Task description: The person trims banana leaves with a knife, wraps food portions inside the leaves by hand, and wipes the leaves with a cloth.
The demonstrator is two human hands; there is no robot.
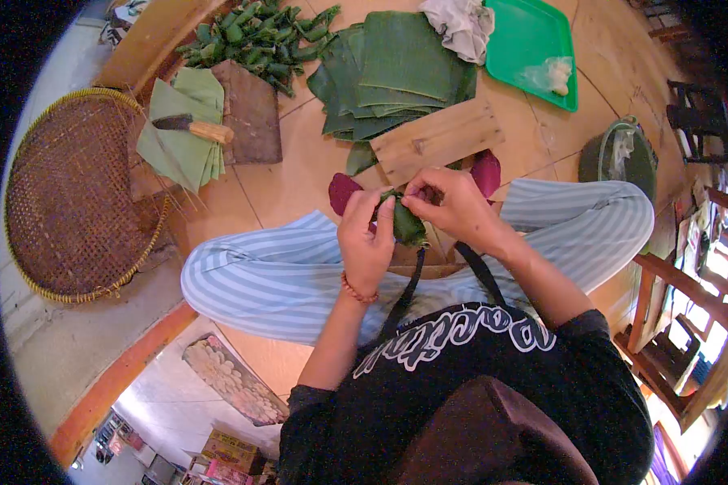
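Observation:
A small folded green leaf parcel (408, 226) is held over my lap between both hands. My left hand (366, 238), with a beaded bracelet at the wrist, pinches its left side between thumb and fingers. The fingertips of my right hand (449, 202) are pinched together at the parcel's upper edge; anything tiny between them cannot be made out. Just beyond the hands lies a wooden board (438, 139), and behind it a stack of cut banana leaves (404, 61).
At the left are a round woven tray (73, 194) and a knife (206, 130) on pale leaves (174, 153). Further back lie a pile of green parcels (251, 36), a crumpled cloth (461, 24) and a green tray (530, 40) with a plastic bag. A dark bucket (631, 162) stands right.

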